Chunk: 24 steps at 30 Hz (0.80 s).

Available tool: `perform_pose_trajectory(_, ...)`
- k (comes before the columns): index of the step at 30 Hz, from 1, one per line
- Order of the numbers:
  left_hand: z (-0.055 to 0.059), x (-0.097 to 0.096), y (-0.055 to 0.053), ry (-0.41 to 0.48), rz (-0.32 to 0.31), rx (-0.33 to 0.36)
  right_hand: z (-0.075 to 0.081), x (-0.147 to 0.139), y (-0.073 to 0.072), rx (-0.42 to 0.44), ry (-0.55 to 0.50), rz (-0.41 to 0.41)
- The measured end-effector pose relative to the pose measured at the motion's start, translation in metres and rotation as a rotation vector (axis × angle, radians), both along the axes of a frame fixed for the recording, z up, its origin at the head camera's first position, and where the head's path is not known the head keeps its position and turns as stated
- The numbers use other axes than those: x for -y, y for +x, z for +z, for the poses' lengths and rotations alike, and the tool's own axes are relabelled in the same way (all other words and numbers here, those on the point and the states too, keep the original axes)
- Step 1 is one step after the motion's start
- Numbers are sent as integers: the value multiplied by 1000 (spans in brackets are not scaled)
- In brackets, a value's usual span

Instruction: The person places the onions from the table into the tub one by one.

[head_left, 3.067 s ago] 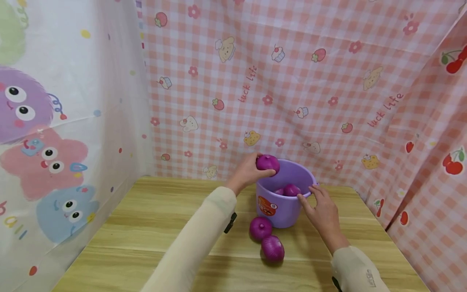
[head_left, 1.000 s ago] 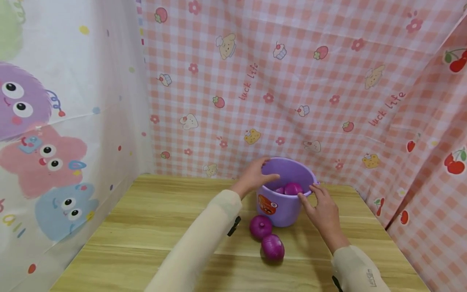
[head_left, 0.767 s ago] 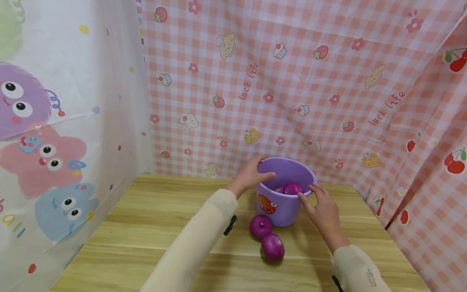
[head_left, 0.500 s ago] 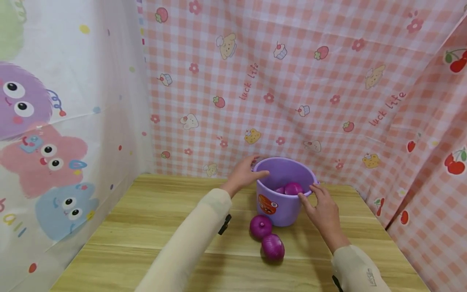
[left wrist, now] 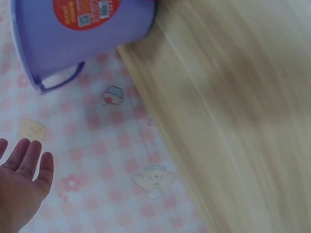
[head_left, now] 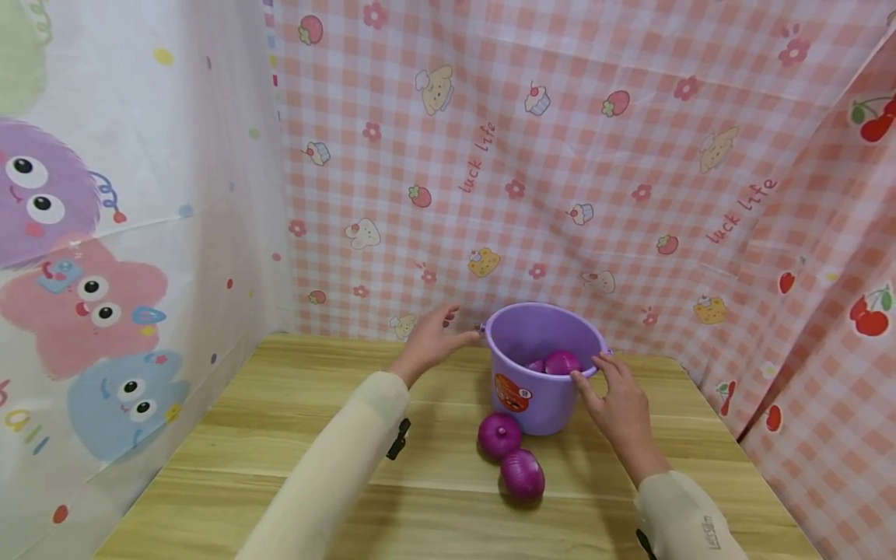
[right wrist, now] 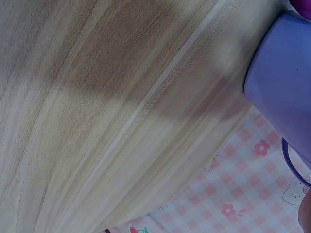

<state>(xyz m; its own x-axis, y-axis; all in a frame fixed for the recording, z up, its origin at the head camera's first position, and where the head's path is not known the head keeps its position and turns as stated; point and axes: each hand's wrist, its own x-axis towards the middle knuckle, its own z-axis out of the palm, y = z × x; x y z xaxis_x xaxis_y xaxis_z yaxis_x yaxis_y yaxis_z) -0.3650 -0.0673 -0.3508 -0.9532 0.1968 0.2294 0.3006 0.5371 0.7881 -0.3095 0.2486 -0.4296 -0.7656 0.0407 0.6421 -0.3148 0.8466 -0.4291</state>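
Observation:
A purple bucket (head_left: pixel 539 406) with a red sticker stands upright on the table. At least two red onions (head_left: pixel 562 362) lie inside it; its floor is partly hidden. Two more red onions, one nearer the bucket (head_left: pixel 500 436) and one closer to me (head_left: pixel 523 475), rest touching on the tabletop in front of it. My left hand (head_left: pixel 430 342) is off the bucket's left side, holding nothing, fingers spread in the left wrist view. At the bucket's right rim, my right hand (head_left: pixel 619 400) grips the edge with thumb and fingers. Only a sliver of that hand shows in the right wrist view.
The wood-grain table (head_left: pixel 336 424) extends left and right of the bucket. A pink checked cloth (head_left: pixel 560 171) hangs close behind, and a white cartoon-print cloth (head_left: pixel 161 257) hangs at the left. The bucket's thin handle (left wrist: pixel 63 82) hangs on its far side.
The onion held earlier in my left hand has left it, its release into the bucket unseen. That hand has since drawn back leftward off the rim. The right hand keeps its place.

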Motion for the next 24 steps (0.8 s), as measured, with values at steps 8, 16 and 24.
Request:
perform_pose_trajectory(8,-20,28,2,9,19,17,0,0,-1,3,0,-2)
perform_pose_trajectory(16,-40,42,10,-11,3,68,1,1,0,10,-2,-2)
perform_pose_trajectory(24,-62,41,16,-33,-21,88,-1,0,-1,-4,-6,3)
